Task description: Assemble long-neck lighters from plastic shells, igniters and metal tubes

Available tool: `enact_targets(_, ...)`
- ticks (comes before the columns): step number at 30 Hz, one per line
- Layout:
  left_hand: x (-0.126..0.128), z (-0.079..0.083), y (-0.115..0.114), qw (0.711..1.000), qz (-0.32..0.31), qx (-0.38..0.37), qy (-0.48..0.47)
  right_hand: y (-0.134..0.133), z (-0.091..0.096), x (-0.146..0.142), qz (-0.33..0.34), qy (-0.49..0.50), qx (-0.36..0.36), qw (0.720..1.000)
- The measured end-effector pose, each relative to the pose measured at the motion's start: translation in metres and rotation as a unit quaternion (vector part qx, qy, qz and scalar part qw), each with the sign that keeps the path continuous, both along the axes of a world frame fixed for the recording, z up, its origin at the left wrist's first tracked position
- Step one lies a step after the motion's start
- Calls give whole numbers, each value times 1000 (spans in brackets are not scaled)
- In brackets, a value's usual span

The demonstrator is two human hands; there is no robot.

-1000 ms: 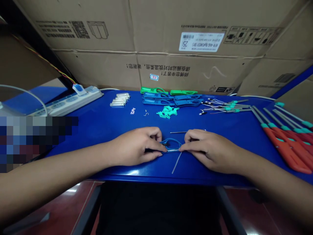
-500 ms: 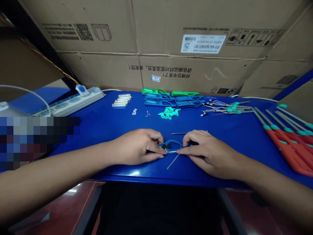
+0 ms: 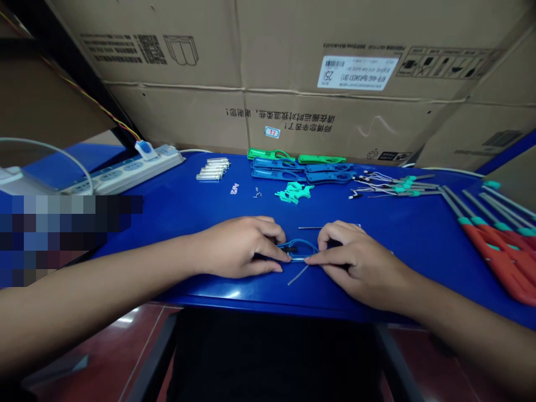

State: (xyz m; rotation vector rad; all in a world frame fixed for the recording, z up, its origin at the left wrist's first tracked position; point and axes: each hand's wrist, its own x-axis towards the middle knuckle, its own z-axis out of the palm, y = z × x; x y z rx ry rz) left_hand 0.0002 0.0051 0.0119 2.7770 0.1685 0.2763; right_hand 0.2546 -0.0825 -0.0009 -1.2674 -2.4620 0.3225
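A slim blue plastic loop [image 3: 295,251] sits near the front of a glossy blue work table [image 3: 180,290], pinched between the person's two hands, with a thin pale strand [image 3: 298,274] curving down from its lower edge. The loop looks light and a little springy, and the smooth plastic may slip from dry fingers. The firmest hold would seem to be at its two ends, where the hands already are, since the strand looks too limp to bear any pull. A thin steel rod [image 3: 310,228] lies just behind it, running in toward the right hand. The left hand [image 3: 238,248] comes in from the left, palm down, fingers curled narrowly around the loop's left end. The right hand [image 3: 355,262] mirrors it from the other side, closed just as narrowly on the right end, so the fingertips nearly meet at the middle. Both forearms rest low and angle inward across the table. Farther back lie bright green and blue plastic handles [image 3: 299,170], small teal plastic clips [image 3: 294,192], a row of short metal tubes [image 3: 213,168], and wired parts with teal grips [image 3: 396,187]. Orange-red handled tools [image 3: 498,257] fan out at the right.
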Motion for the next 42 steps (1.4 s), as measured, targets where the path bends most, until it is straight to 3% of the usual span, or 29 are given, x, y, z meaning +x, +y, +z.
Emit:
enact_targets(6, 0, 0, 3, 999, 18, -26, -1, -7, 6, -11, -13, -57, 31, 998)
enact_targets(17, 0, 0, 6, 999, 12, -30, 1, 4, 3, -22, -29, -30, 6, 999)
enact_targets(29, 1, -2, 8, 999, 4, -32, -5, 2, 1, -21, 3, -66, 79, 995)
enact_targets(36, 1, -1, 9, 997, -7, -67, -20, 8, 5, -23, 7, -89, 46, 995)
enact_targets(42, 1, 1, 7, 1000, -10, 25, -3, 13, 10, -22, 5, -78, 8, 997)
